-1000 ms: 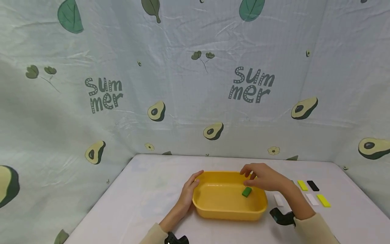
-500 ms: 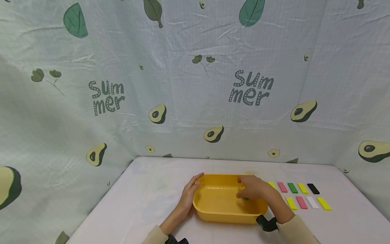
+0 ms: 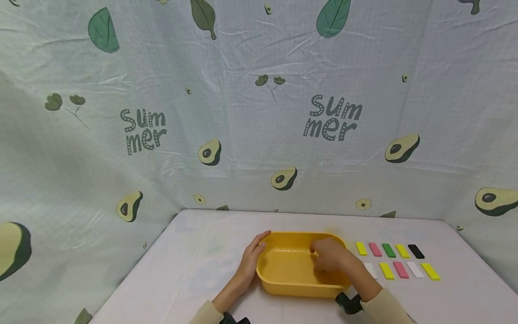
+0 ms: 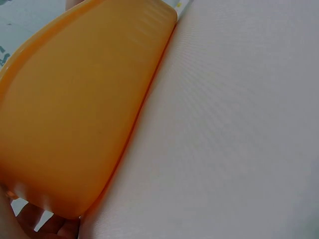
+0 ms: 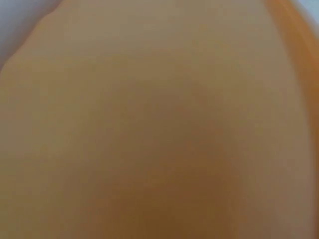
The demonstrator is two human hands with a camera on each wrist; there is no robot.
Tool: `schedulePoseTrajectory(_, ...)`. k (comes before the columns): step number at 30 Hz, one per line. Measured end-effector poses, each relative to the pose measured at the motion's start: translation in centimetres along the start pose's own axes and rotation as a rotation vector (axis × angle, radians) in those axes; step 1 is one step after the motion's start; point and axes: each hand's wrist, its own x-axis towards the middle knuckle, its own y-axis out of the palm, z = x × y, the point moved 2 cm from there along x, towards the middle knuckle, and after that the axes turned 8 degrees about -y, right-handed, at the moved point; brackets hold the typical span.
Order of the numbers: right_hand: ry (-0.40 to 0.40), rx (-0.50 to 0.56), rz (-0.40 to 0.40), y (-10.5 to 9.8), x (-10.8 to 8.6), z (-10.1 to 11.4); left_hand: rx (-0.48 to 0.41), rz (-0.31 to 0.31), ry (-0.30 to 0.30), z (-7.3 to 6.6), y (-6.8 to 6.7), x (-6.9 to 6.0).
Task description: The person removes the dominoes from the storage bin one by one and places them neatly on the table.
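Note:
A shallow yellow plastic tray (image 3: 301,290) stands on the white table. My left hand (image 3: 246,263) grips its left end, the thumb lying at the rim; in the left wrist view, left fingers (image 4: 52,226) wrap the tray's end beside its orange-looking wall (image 4: 79,104). Inside the tray's right half, my right hand (image 3: 332,257) reaches down with bent fingers. The small green block seen there earlier is hidden by this hand, so whether the fingers pinch it cannot be seen. In the right wrist view the close tray surface (image 5: 149,74) is blurred, and no fingers can be made out.
To the tray's right lie two rows of small flat blocks, among them a black block (image 3: 416,251), a green block (image 3: 389,250), a pink block (image 3: 400,270) and a white block (image 3: 414,269). A printed curtain (image 3: 243,112) hangs behind the table.
My right hand has moved left and down into the tray, over the green block, which is now covered. More table blocks have come into sight. The left hand stays on the tray.

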Motion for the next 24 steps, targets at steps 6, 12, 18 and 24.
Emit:
schedulePoseTrajectory(6,-0.058,-0.007,-0.008,0.5,0.4,0.0,0.004,-0.005,-0.008,0.0,0.0,0.0)
schedulePoseTrajectory(12,-0.117,0.049,0.013,0.7,0.8,-0.3,0.004,-0.002,0.005,-0.2,0.0,0.0)
schedulePoseTrajectory(18,-0.153,0.093,0.026,0.7,1.2,-1.0,0.001,-0.004,0.012,-0.3,0.1,-0.1)
schedulePoseTrajectory(24,-0.163,0.067,0.032,0.7,1.3,-1.6,0.000,-0.004,0.004,-0.2,0.1,-0.1)
